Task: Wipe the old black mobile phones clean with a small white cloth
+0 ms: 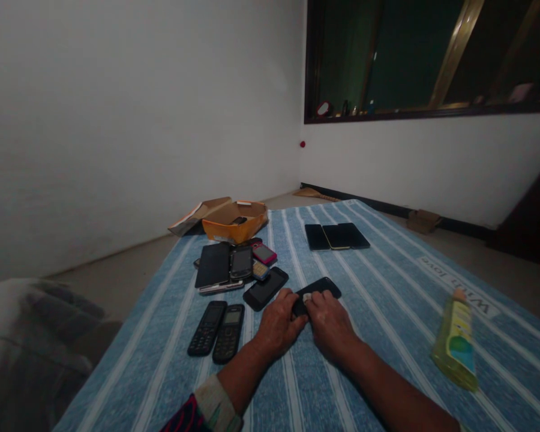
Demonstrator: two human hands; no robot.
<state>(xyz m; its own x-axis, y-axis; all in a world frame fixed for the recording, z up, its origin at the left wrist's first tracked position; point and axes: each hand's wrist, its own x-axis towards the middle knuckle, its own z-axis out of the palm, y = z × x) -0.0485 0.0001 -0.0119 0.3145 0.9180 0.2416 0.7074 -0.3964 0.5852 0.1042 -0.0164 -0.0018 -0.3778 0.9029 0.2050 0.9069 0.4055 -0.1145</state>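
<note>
A black smartphone (323,287) lies slanted on the striped cloth, partly covered by both my hands. My left hand (278,321) is closed at its near left end, thumb and fingers against the edge. Over the near side of the same phone, my right hand (332,321) curls its fingers; a small white patch (307,297) shows at one finger, too small to make out. Just left of my hands rests another black smartphone (266,288). Two keypad phones, one (207,328) beside the other (229,333), lie side by side nearer to me.
Behind them is a pile with a dark tablet-like device (213,265), a touchscreen phone (242,263) and a pink phone (264,253). An orange box (236,233) stands open farther back. Dark flat devices (337,236) lie at the back right, a yellow-green bottle (456,345) at right.
</note>
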